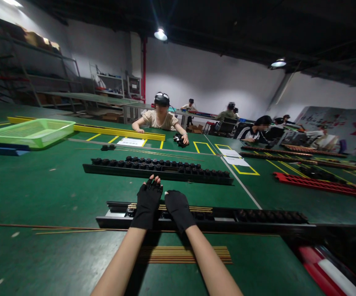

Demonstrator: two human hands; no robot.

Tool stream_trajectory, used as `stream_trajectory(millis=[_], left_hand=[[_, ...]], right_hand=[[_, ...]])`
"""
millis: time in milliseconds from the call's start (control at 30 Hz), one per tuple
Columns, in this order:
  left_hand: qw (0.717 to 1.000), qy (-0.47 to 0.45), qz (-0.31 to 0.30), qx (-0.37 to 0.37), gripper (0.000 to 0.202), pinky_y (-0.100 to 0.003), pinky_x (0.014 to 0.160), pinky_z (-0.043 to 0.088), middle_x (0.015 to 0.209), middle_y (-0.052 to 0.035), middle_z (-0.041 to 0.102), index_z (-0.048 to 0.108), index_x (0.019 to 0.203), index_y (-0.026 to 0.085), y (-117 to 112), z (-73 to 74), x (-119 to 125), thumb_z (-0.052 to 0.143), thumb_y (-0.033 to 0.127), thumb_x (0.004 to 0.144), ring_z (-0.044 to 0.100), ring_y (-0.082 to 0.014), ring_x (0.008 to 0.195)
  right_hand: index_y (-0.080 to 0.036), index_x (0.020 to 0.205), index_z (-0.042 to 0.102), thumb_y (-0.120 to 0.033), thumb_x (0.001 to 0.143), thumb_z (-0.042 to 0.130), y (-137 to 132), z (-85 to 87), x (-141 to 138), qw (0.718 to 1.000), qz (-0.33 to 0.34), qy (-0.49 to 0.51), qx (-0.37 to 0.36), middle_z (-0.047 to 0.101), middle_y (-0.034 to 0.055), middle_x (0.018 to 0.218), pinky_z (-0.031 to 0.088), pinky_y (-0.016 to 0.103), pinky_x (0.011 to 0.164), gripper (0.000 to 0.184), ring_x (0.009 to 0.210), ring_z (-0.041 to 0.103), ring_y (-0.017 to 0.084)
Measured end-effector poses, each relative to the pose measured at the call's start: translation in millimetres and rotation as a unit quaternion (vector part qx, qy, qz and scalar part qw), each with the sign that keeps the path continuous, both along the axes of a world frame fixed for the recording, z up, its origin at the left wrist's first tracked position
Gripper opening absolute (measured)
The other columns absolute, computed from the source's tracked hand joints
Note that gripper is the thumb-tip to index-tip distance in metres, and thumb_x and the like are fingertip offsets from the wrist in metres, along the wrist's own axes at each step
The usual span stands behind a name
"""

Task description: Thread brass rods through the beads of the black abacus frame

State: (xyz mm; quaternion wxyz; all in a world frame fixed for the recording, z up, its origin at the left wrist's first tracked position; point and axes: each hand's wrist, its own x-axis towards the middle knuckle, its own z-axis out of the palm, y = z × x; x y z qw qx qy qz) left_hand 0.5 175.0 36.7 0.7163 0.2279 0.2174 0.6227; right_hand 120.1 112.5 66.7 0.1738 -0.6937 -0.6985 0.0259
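Both my hands wear black fingerless gloves and rest side by side on a long black rail [258,218] that lies across the green table in front of me. My left hand [148,200] lies flat with the fingertips reaching past the rail's far edge. My right hand [178,209] is curled down on the rail, over thin brass rods [201,209] that lie along it. Whether either hand grips anything is hidden. A bundle of brass rods [196,255] lies between my forearms, nearer to me.
A second black rail [110,168] set with round black parts lies farther out. A green mesh tray [30,131] and a yellow bar [119,132] are far left. A red rail [316,183] is at right. A person sits opposite; others work at right.
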Motion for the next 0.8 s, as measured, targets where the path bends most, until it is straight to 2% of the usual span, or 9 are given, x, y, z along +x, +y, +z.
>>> stream_trajectory(millis=[200, 400, 500, 633, 733, 800], left_hand=[[1.000, -0.020, 0.002, -0.007, 0.035, -0.037, 0.099, 0.047, 0.115, -0.0061, 0.070, 0.069, 0.105, 0.024, 3, -2.2, 0, 0.037, 0.031, 0.094, 0.063, -0.0157, 0.112], [1.000, -0.030, -0.004, -0.001, 0.038, -0.037, 0.102, 0.044, 0.128, -0.0057, 0.065, 0.069, 0.107, 0.024, 2, -0.6, 1, 0.033, 0.031, 0.095, 0.053, -0.0161, 0.127], [0.999, -0.033, -0.013, 0.007, 0.039, -0.039, 0.104, 0.042, 0.135, -0.0061, 0.061, 0.068, 0.111, 0.026, 0, 1.3, 1, 0.034, 0.034, 0.094, 0.049, -0.0173, 0.132], [0.999, -0.043, -0.016, 0.008, 0.039, -0.041, 0.105, 0.042, 0.136, -0.0050, 0.060, 0.068, 0.111, 0.028, -2, 2.3, 1, 0.035, 0.037, 0.094, 0.049, -0.0176, 0.132], [0.999, -0.053, -0.012, -0.004, 0.041, -0.040, 0.104, 0.043, 0.129, -0.0041, 0.064, 0.069, 0.107, 0.028, -2, 2.6, 1, 0.031, 0.035, 0.096, 0.051, -0.0168, 0.129], [0.998, -0.058, -0.009, -0.012, 0.042, -0.039, 0.104, 0.043, 0.127, -0.0040, 0.066, 0.070, 0.106, 0.027, -2, 2.8, 1, 0.029, 0.035, 0.097, 0.053, -0.0162, 0.127]], right_hand=[[-0.013, 0.095, 0.073, -0.020, 0.096, 0.039, 1, 1.7, 2, 1.000, 0.002, -0.014, -0.014, 0.074, 0.0169, 0.098, 0.047, 0.031, 0.086, 0.035, 0.095, 0.070, 0.023], [-0.013, 0.089, 0.075, -0.025, 0.096, 0.043, -2, 7.7, -1, 1.000, -0.014, -0.011, 0.000, 0.075, 0.0159, 0.091, 0.049, 0.031, 0.079, 0.035, 0.089, 0.071, 0.024], [-0.012, 0.088, 0.075, -0.028, 0.098, 0.040, -3, 19.0, 11, 0.998, -0.056, -0.007, 0.022, 0.075, 0.0184, 0.089, 0.049, 0.033, 0.076, 0.040, 0.085, 0.071, 0.026], [-0.010, 0.092, 0.073, -0.035, 0.102, 0.023, -3, 34.3, 38, 0.988, -0.139, 0.007, 0.075, 0.073, 0.0232, 0.092, 0.049, 0.038, 0.075, 0.056, 0.082, 0.071, 0.027], [-0.011, 0.092, 0.072, -0.037, 0.101, 0.024, -5, 28.6, 45, 0.984, -0.142, 0.022, 0.101, 0.073, 0.0237, 0.093, 0.049, 0.040, 0.074, 0.056, 0.083, 0.070, 0.029], [-0.011, 0.080, 0.073, -0.032, 0.099, 0.035, -10, 16.6, 43, 0.989, -0.112, 0.025, 0.090, 0.073, 0.0215, 0.085, 0.049, 0.038, 0.074, 0.046, 0.079, 0.070, 0.028]])
